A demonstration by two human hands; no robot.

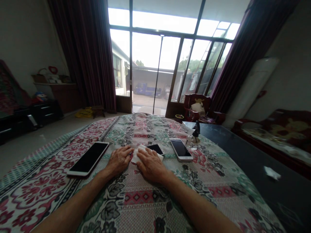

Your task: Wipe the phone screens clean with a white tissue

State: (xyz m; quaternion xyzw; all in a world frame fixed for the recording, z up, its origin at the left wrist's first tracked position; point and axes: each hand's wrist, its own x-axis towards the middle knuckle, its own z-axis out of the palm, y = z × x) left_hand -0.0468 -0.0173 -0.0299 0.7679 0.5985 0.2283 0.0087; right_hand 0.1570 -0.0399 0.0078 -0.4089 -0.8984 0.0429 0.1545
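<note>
A white tissue (pixel 138 156) lies under my right hand (pixel 152 164), whose fingers are bent over it and press it down. Beneath the tissue is a smartphone (pixel 155 149); its dark screen shows beyond my fingertips, and the rest is covered. My left hand (pixel 120 159) rests on the cloth just left of the tissue, fingers curled together. What its fingertips pinch, if anything, is hidden. Left of it lies a larger white-edged phone (pixel 89 159), screen up and dark. A third phone (pixel 181 149) lies screen up to the right of my right hand.
A patterned tablecloth (pixel 138 197) covers the round table. A small dark figurine on a clear base (pixel 195 132) stands behind the right phone. To the right, a dark low table (pixel 233 145) carries a crumpled white tissue (pixel 272 173). Glass doors stand beyond.
</note>
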